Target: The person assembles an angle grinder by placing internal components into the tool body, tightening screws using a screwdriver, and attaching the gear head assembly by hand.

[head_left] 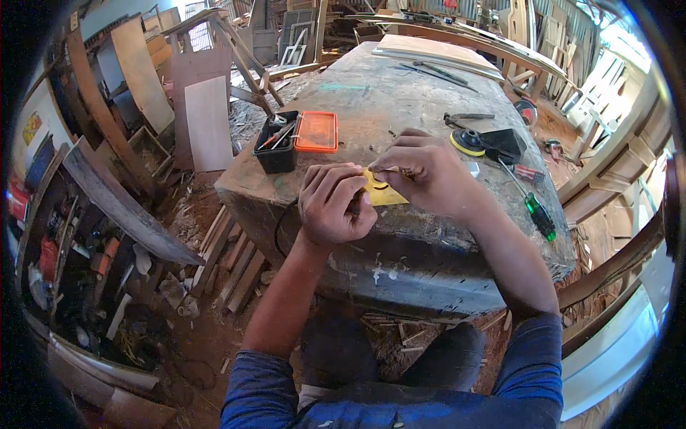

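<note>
Both hands meet over the near edge of the workbench [343, 100]. Between them is a flat yellow piece [388, 195] with a dark curved mark, its material unclear. My left hand [332, 200] is closed, its curled fingers against the piece's left edge. My right hand [421, 171] is closed in a pinch above the piece; whatever its fingertips grip is mostly hidden. Left of the hands stands a black box [277, 159] of small tools, next to an orange lid [316, 132]. To the right lies a grinder [500, 145] with a yellow-rimmed disc.
A green-and-black screwdriver [539, 214] lies at the bench's right edge. Pincers [468, 116] rest beyond the grinder. Flat boards [437, 53] cover the far end. Wooden panels [209, 125] lean at the left, and timber offcuts [239, 268] lie below the bench's left side.
</note>
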`<action>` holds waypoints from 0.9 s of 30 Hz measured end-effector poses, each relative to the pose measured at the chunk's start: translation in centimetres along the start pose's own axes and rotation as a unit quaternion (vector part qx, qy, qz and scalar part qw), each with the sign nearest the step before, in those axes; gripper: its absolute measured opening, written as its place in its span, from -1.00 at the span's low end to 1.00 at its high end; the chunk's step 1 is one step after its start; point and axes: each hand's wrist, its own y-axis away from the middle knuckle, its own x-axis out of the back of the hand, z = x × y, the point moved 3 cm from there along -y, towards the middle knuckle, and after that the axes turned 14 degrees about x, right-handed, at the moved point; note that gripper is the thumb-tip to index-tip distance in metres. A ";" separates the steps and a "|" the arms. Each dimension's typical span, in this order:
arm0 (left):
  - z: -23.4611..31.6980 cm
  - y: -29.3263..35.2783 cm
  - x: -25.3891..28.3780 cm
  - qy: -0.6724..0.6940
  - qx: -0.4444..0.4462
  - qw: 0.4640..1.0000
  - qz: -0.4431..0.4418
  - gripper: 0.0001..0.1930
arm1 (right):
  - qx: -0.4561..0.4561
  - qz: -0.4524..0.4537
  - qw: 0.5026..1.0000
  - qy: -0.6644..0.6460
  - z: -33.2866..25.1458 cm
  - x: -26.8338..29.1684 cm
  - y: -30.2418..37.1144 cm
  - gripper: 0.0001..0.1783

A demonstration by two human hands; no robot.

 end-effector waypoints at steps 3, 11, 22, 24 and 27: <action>0.1 -0.1 0.0 -0.003 0.003 1.000 0.000 -0.81 | -0.048 -0.009 0.998 -0.035 0.1 0.3 0.0 -0.84; 0.3 -0.4 -0.1 -0.021 0.015 0.999 -0.020 -0.79 | -0.099 -0.004 0.994 -0.052 0.6 0.0 0.8 -0.79; 1.0 -1.0 -0.3 -0.021 0.026 0.998 -0.058 -0.68 | -0.191 0.022 0.981 -0.016 1.5 -0.2 0.7 -0.75; 0.9 -1.0 -0.4 -0.066 0.020 0.995 -0.077 -0.64 | -0.197 0.032 0.980 -0.009 2.4 -0.7 1.1 -0.74; 0.8 -1.1 0.1 -0.079 0.004 0.994 -0.077 -0.58 | -0.171 0.028 0.985 0.015 2.4 -0.9 0.7 -0.74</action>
